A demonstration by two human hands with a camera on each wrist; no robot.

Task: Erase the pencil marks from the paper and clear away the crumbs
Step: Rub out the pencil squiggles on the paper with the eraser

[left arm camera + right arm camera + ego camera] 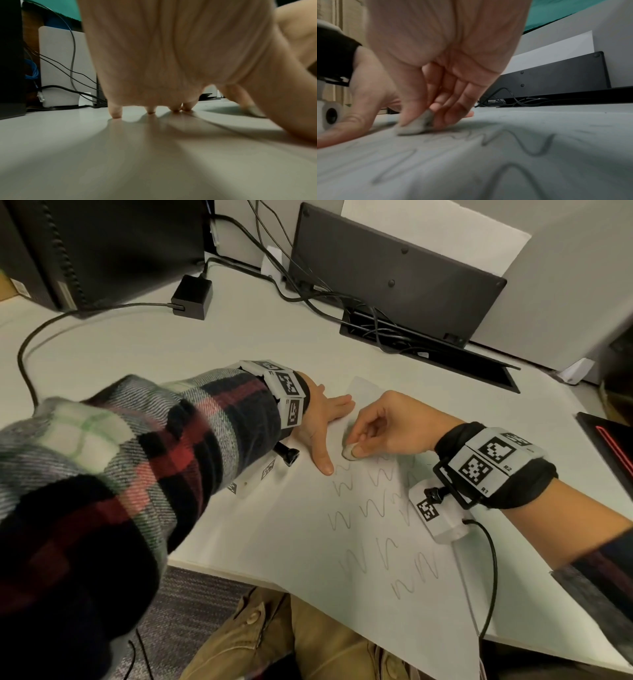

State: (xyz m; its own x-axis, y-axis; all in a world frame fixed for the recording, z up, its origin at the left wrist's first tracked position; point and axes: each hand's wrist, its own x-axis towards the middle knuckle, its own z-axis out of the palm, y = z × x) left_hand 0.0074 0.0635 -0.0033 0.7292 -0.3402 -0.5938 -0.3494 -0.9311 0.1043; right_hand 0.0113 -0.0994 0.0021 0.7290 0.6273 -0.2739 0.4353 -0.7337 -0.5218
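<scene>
Pale desk (171,344), office corner: black power adapter (191,297) and cables toward the far edge, a dark panel leaning against the wall behind an open cable slot.

I see the paper (308,542) lying on the near part of the desk, its near edge overhanging the desk's front edge above the lap. Rows of wavy pencil marks (370,508) cover most of the sheet; nearly all remain, so I judge the erasing to be at an early stage.

Left hand (322,422): flat, fingers straight and spread, pressing down at the paper's far-left edge, thumb reaching onto the sheet. Purpose, as I read it: pinning the paper so rubbing does not drag or crumple it.

Right hand (387,426): thumb and fingertips pinch a small grey-white eraser (349,453), low and close to its working face, which likely gives firmer pressure. In the right wrist view the eraser (418,124) touches the paper at the topmost row, just beside the left thumb.

Crumbs: I cannot make out any at this resolution. Risk noted: the unsupported overhang may buckle if strokes run toward the near edge.
</scene>
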